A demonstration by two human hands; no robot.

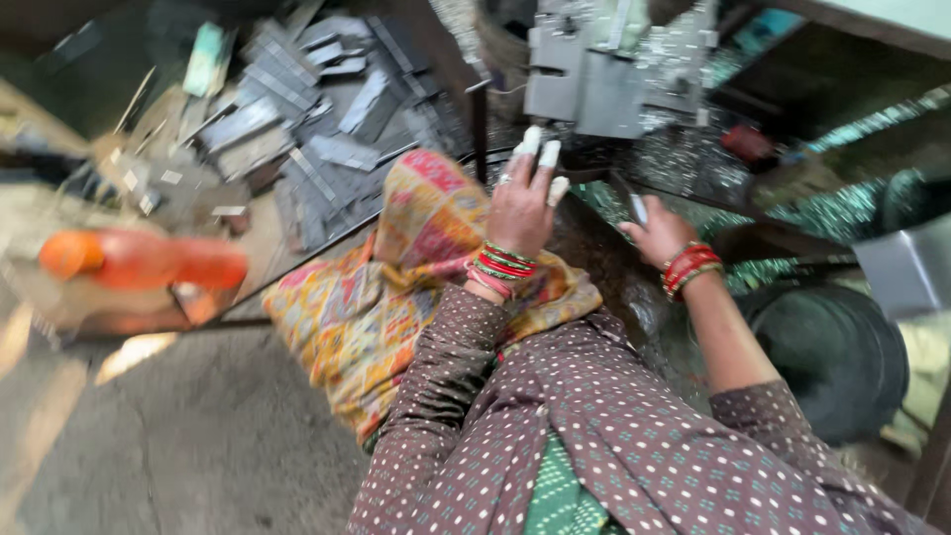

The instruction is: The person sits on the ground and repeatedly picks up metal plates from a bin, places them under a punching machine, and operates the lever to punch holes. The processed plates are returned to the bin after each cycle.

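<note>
The picture is motion-blurred. My left hand (pixel 523 198) is stretched forward with its fingers apart and white tape on the fingertips, which nearly touch the lower edge of a grey metal machine block (pixel 584 84). It holds nothing. My right hand (pixel 657 233) rests lower right on the dark bench edge, fingers curled, with a small pale shape (pixel 639 209) at its fingertips; blur hides whether that is a part or a taped finger. Both wrists carry red and green bangles. A patterned yellow and pink cloth (pixel 376 297) lies under my left forearm.
A heap of grey metal strips (pixel 307 109) lies at the upper left. An orange bottle (pixel 139 260) lies at the left. Glittering metal scraps (pixel 822 213) cover the right side, above a dark round tub (pixel 842 357). Grey concrete floor (pixel 178 436) lies at the lower left.
</note>
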